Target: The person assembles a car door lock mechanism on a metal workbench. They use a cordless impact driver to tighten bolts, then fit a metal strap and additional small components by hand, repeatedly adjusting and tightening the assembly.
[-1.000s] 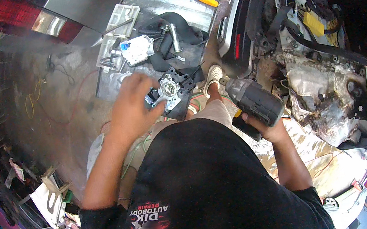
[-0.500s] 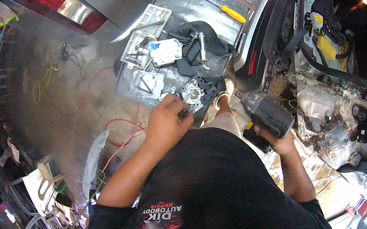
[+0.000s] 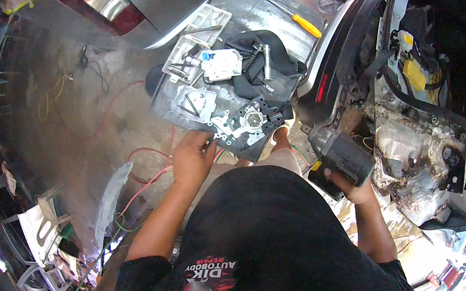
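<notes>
My left hand (image 3: 191, 158) is at the near left edge of the metal-topped table (image 3: 248, 2). Its fingers are curled together around something small and dark that I cannot make out. Just right of it lies a flat metal mechanism (image 3: 254, 119) with a round hub, on a dark plate. My right hand (image 3: 352, 185) grips a dark grey cordless impact wrench (image 3: 342, 153) by its handle, off the table's right side. The tool's nose points away from me, with its battery block (image 3: 323, 179) toward the left.
On the table are a pale compartment tray (image 3: 186, 56) with small tools, a white plastic housing (image 3: 222, 64), a clear tray (image 3: 194, 104), black straps, a shiny socket extension (image 3: 266, 62) and an orange-handled screwdriver (image 3: 306, 25). A stripped car body (image 3: 418, 136) stands right. A red hose (image 3: 146, 188) crosses the floor.
My left hand has drawn left, away from the metal mechanism, uncovering more of its plate. My right hand still holds the impact wrench. The whole view has shifted slightly.
</notes>
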Tool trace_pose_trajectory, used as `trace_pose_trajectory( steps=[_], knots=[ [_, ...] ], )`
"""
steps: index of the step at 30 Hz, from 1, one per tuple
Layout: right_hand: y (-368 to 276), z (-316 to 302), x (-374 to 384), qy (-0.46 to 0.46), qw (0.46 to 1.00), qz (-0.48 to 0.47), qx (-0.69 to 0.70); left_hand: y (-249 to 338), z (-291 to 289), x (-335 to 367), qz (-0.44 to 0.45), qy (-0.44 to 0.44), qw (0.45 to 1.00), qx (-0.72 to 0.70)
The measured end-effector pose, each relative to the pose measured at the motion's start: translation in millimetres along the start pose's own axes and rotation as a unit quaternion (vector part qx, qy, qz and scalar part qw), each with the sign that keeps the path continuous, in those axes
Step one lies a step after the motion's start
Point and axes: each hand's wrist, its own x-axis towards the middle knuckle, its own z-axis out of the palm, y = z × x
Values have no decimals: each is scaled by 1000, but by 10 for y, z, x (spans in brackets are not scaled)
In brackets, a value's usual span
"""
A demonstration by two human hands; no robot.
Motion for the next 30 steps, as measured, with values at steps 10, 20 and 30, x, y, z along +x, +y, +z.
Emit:
trace_pose_trajectory(
  steps=[10,20,30],
  knots=[
    [-32,31,9,-28,998,-28,-46,-123,262,13,-31,51,998,-33],
    [-102,92,8,-35,998,-2,-44,-157,221,-36,-77,53,993,-70],
    [-231,162,30,-50,997,-19,-61,87,-130,-74,-26,39,994,-97]
  ],
)
